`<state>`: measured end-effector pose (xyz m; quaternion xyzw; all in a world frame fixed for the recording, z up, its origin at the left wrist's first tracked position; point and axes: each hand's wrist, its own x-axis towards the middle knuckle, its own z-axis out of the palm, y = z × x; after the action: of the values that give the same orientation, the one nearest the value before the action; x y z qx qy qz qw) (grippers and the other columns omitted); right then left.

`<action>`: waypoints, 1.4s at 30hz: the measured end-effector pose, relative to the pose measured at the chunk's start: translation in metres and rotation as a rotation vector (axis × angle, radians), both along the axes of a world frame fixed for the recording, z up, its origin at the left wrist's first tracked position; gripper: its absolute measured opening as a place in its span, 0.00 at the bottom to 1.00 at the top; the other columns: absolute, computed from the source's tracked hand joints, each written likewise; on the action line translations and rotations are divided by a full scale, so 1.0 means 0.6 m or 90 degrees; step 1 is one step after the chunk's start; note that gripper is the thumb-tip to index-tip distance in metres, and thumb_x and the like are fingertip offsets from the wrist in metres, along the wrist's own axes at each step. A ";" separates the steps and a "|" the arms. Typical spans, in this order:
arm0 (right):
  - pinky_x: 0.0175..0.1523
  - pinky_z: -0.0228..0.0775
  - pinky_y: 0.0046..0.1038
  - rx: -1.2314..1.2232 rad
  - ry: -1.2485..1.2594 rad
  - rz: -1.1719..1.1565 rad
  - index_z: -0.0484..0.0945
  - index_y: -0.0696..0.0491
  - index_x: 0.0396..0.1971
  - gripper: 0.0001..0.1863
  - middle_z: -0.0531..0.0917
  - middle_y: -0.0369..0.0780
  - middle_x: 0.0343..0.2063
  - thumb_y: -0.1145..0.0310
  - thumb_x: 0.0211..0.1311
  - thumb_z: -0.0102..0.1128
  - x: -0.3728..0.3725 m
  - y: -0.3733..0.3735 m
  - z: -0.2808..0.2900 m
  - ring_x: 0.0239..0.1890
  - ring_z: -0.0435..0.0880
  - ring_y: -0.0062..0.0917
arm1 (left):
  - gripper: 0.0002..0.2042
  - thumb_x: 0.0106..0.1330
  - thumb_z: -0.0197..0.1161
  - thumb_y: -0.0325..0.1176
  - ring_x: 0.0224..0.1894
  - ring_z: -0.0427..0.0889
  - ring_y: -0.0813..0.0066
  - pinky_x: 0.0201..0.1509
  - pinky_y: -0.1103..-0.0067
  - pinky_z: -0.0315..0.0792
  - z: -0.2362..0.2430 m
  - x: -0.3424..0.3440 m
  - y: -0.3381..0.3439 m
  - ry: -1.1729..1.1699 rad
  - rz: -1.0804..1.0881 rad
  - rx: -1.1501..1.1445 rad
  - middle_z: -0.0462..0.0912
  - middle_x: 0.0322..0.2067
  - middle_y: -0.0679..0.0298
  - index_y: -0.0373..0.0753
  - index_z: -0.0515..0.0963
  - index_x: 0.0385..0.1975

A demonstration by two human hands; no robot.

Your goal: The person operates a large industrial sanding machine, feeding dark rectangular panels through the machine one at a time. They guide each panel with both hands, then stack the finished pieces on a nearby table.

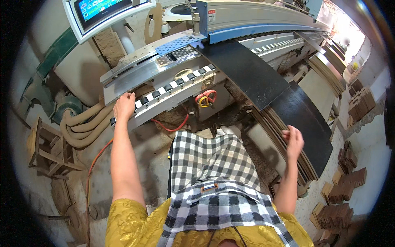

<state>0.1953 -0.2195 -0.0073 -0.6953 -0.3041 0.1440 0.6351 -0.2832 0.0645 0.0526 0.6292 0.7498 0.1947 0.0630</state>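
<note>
My left hand (123,106) rests at the left end of a pale rail with black and white rollers (175,84), fingers curled over it. My right hand (293,142) hangs beside the edge of a stack of dark panels (306,127), fingers loosely bent and apart, holding nothing I can see. Another black board (238,70) lies across the machine toward its blue fence (263,29). A perforated metal plate (175,44) sits behind the rollers. My checked apron hangs between my arms.
A screen (103,10) is mounted upper left. Thick hoses (84,127), a red hose (168,127) and a wooden stool (53,148) are at left and below. Board stacks (331,216) line the right wall. A bright opening (341,31) is at upper right.
</note>
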 end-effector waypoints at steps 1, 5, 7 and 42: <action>0.37 0.70 0.25 -0.070 -0.177 -0.101 0.77 0.55 0.38 0.15 0.81 0.40 0.30 0.60 0.64 0.47 0.014 -0.038 0.005 0.30 0.78 0.23 | 0.19 0.61 0.46 0.50 0.44 0.76 0.53 0.48 0.66 0.68 0.001 -0.001 0.000 0.002 0.002 -0.002 0.79 0.38 0.52 0.43 0.77 0.39; 0.49 0.65 0.34 -0.435 -0.674 -0.380 0.73 0.52 0.47 0.17 0.77 0.43 0.43 0.59 0.63 0.47 0.109 -0.203 -0.007 0.45 0.74 0.35 | 0.19 0.61 0.46 0.50 0.45 0.76 0.53 0.49 0.66 0.67 0.000 -0.006 -0.001 0.007 0.007 -0.012 0.79 0.38 0.51 0.43 0.77 0.39; 0.53 0.63 0.37 -0.607 -0.633 -0.440 0.67 0.50 0.53 0.22 0.71 0.46 0.51 0.54 0.64 0.41 0.153 -0.259 -0.033 0.51 0.70 0.39 | 0.19 0.61 0.46 0.49 0.45 0.76 0.53 0.49 0.66 0.67 0.003 -0.002 0.000 0.005 0.007 -0.012 0.79 0.38 0.51 0.42 0.77 0.39; 0.37 0.79 0.32 0.222 0.521 0.001 0.72 0.62 0.40 0.18 0.80 0.46 0.34 0.72 0.47 0.54 -0.029 -0.356 -0.052 0.32 0.82 0.36 | 0.19 0.61 0.46 0.50 0.45 0.76 0.53 0.49 0.66 0.67 0.002 -0.004 -0.003 0.004 0.007 -0.015 0.79 0.39 0.51 0.44 0.77 0.40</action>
<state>0.1778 -0.4329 -0.0384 -0.4635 -0.0477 0.3547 0.8106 -0.2857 0.0629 0.0539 0.6251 0.7555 0.1842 0.0671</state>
